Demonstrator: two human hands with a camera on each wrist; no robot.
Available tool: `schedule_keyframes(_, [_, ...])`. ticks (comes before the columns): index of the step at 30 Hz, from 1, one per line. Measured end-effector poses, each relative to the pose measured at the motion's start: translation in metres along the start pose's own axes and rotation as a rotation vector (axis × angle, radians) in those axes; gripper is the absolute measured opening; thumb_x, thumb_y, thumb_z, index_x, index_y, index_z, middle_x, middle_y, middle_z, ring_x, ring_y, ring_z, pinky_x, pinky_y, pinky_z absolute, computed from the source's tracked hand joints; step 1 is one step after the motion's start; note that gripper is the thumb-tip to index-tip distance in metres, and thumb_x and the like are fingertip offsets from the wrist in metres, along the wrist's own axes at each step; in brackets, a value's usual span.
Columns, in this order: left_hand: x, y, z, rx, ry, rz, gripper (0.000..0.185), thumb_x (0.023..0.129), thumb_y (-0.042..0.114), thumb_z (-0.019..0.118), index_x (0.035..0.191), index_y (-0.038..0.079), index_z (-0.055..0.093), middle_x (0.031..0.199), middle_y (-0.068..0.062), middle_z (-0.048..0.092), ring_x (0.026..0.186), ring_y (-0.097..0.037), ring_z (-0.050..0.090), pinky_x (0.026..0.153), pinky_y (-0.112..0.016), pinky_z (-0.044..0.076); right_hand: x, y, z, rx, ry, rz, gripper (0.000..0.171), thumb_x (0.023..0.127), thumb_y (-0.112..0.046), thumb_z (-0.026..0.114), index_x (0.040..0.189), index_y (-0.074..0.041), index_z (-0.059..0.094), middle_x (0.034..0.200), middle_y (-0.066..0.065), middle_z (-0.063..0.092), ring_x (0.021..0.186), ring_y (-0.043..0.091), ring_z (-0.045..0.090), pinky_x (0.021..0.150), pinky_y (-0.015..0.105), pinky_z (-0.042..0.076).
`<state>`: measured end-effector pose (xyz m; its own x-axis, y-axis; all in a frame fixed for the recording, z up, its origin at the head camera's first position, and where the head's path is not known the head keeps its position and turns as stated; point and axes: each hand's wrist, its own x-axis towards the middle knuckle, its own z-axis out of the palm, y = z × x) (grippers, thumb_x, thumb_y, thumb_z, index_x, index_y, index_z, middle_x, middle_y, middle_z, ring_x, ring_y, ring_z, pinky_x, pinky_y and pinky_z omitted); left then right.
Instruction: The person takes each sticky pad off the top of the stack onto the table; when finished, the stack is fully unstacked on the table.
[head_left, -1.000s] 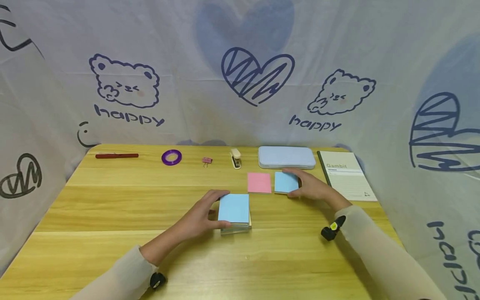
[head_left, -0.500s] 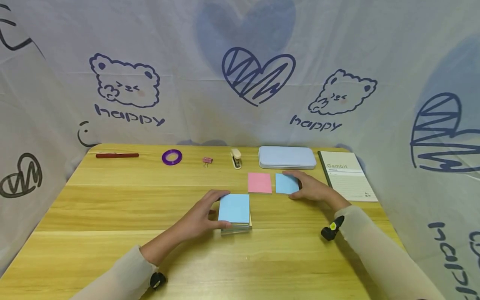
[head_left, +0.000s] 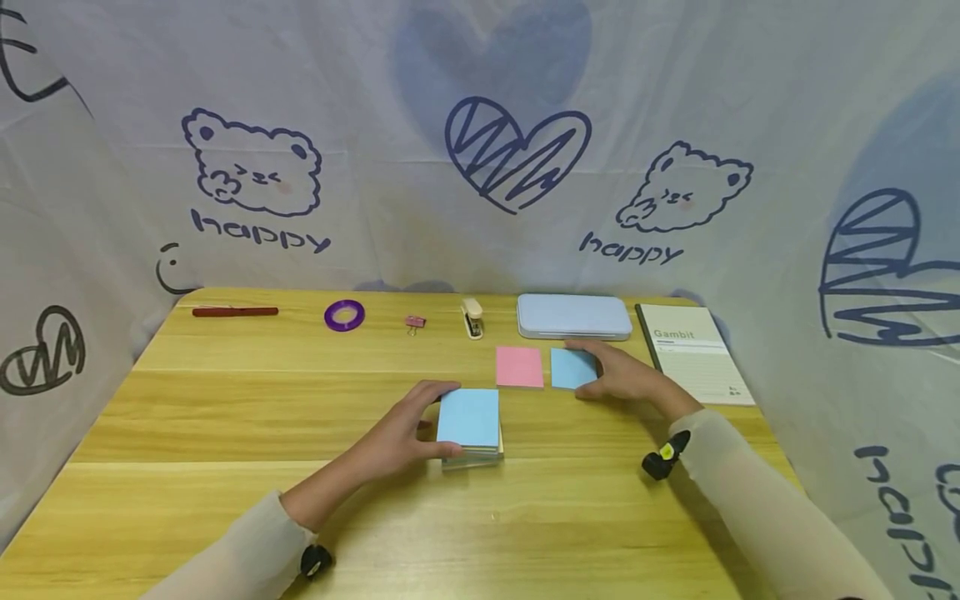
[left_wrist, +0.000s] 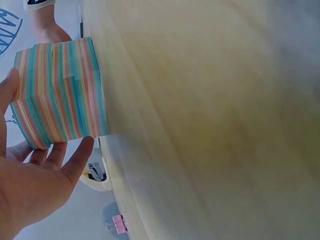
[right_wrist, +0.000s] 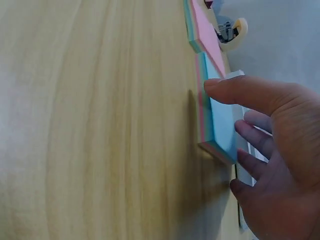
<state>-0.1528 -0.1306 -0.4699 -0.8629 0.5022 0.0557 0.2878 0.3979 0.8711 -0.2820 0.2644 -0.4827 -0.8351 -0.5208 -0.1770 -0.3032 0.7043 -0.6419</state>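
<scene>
Hands [head_left: 401,432] [head_left: 624,373] barely moved — holding 2 blue-topped stacks [head_left: 468,418] [head_left: 572,369]

The counter [head_left: 225,417] looks like pale wood, its grain clear under a smooth, faintly shiny finish. The stack of notes [head_left: 468,418] is matt paper, its striped sides finely layered; the blue pad [head_left: 572,368] and the pink pad [head_left: 519,367] share that flat paper finish. The tape roll [head_left: 328,316] looks like glossy plastic, the stapler [head_left: 472,317] like smooth plastic with metal inside. The pencil case [head_left: 574,317] is smooth, metal or plastic unclear. The notebook [head_left: 693,358] has a paper-like cover; the backdrop [head_left: 375,208] is matt, creased cloth.
</scene>
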Motion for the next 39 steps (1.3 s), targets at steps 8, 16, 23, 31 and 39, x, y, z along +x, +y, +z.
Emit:
schedule_keyframes(8, [0.000, 0.000, 0.001, -0.002, 0.000, -0.008, 0.089, 0.087, 0.028, 0.085, 0.158, 0.008, 0.036, 0.155, -0.010, 0.042, 0.141, -0.032, 0.045, 0.109, -0.055, 0.049, -0.007, -0.028, 0.001, -0.019, 0.021, -0.085, 0.089, 0.084, -0.022, 0.084, 0.158, -0.004, 0.038, 0.163, 0.021, 0.034, 0.151, 0.043, 0.028, 0.124, 0.061, 0.021])
schedule_keyframes(16, [0.001, 0.000, 0.002, -0.012, 0.001, -0.023, 0.090, 0.087, 0.028, 0.085, 0.159, 0.007, 0.035, 0.156, -0.011, 0.041, 0.144, -0.033, 0.043, 0.110, -0.054, 0.048, -0.018, -0.071, 0.013, 0.036, -0.025, -0.142, 0.088, 0.088, -0.023, 0.083, 0.160, -0.011, 0.036, 0.165, 0.013, 0.035, 0.152, 0.038, 0.030, 0.122, 0.063, 0.027])
schedule_keyframes(23, [0.002, 0.001, 0.002, -0.062, -0.009, -0.037, 0.092, 0.085, 0.021, 0.087, 0.159, 0.007, 0.034, 0.156, -0.016, 0.041, 0.144, -0.038, 0.040, 0.112, -0.058, 0.044, -0.023, -0.104, 0.028, 0.045, -0.063, -0.187, 0.088, 0.088, -0.031, 0.083, 0.160, -0.015, 0.037, 0.164, 0.008, 0.038, 0.152, 0.034, 0.032, 0.121, 0.060, 0.031])
schedule_keyframes(31, [0.003, -0.004, 0.004, -0.084, -0.014, -0.025, 0.093, 0.084, 0.014, 0.087, 0.158, 0.004, 0.031, 0.155, -0.018, 0.040, 0.147, -0.041, 0.035, 0.114, -0.059, 0.041, -0.024, -0.133, 0.052, 0.029, -0.078, -0.236, 0.092, 0.085, -0.043, 0.084, 0.159, -0.014, 0.038, 0.162, 0.005, 0.040, 0.150, 0.030, 0.036, 0.121, 0.057, 0.033])
schedule_keyframes(39, [0.001, -0.002, 0.003, -0.075, -0.015, -0.024, 0.090, 0.084, 0.014, 0.087, 0.155, 0.006, 0.033, 0.154, -0.016, 0.041, 0.147, -0.040, 0.037, 0.114, -0.059, 0.042, -0.024, -0.151, 0.071, 0.022, -0.084, -0.221, 0.097, 0.082, -0.049, 0.085, 0.160, -0.015, 0.037, 0.162, 0.005, 0.040, 0.150, 0.027, 0.036, 0.121, 0.053, 0.035])
